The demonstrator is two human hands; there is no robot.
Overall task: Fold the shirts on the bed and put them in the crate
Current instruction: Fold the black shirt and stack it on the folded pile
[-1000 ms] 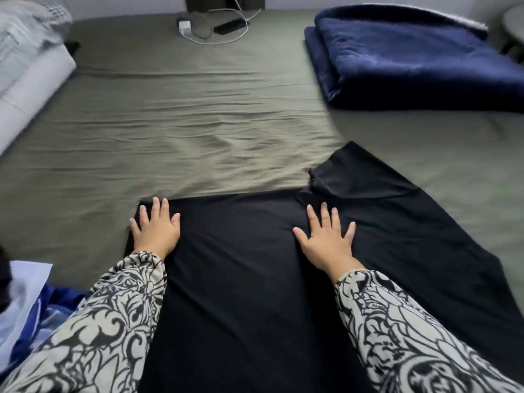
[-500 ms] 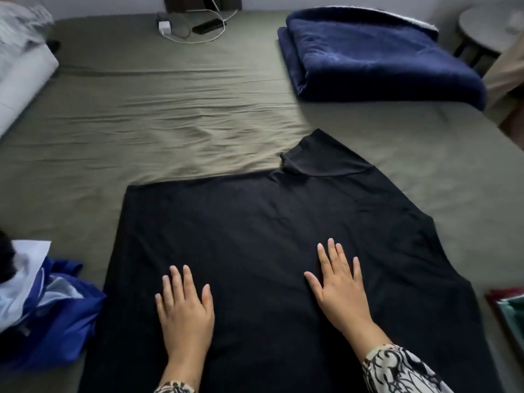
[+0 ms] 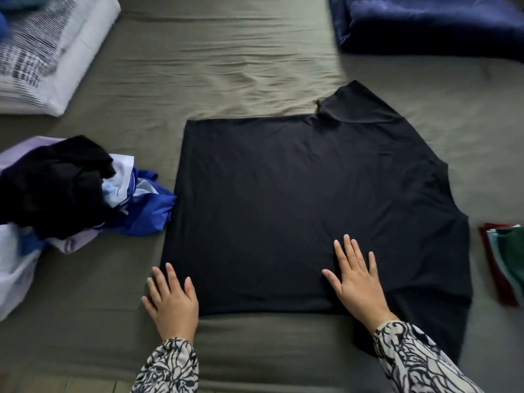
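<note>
Head view: a black shirt lies spread flat on the bed, one side already folded in to a straight left edge. The left hand lies flat, fingers straight, at the shirt's near-left corner, grasping nothing. The right hand presses flat on the shirt near its near edge, fingers spread, grip released. Left of the shirt sits a heap of clothes; right of it, folded shirts; beyond it, a blue blanket.
</note>
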